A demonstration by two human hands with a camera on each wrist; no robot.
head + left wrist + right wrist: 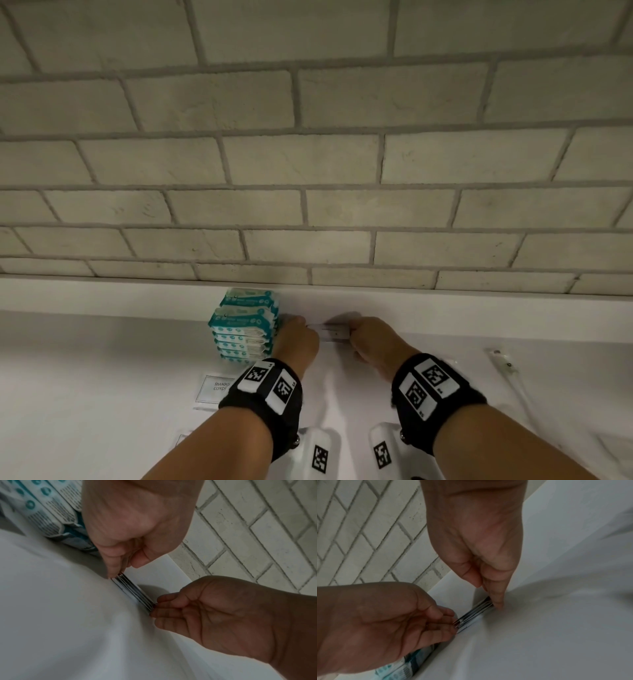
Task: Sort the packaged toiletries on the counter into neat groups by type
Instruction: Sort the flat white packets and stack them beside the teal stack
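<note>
Both hands met over a thin stack of flat white sachets [334,333] standing on edge on the white counter [102,370], close to the low upstand at the foot of the brick-patterned wall [308,154]. The left hand [297,342] held one end of the stack, its thumb and fingertips [114,566] pinched down onto the packet edges, fingers curled in narrow. The right hand [373,341] held the other end in the same way, thumb and forefinger [496,599] closed on the edges with the fingertip touching the counter. In the wrist views the stack [135,592] showed as several thin layers pressed together, resting on the counter between the two hands [471,616]. Just beyond the left hand's outer side, touching or nearly touching its knuckles, stood a pile of teal-and-white packs [245,325], stacked one on another against the upstand. Nearer the person than the left hand, beside its wristband, a white sachet with a framed label [214,392] lay flat on the counter; its print was partly cut off by the wrist. Out past the right hand's outer side, well apart from it, a clear-wrapped slender item [507,368] lay on the counter, too blurred to identify. Each wrist wore a black band [270,383] carrying square printed markers.
</note>
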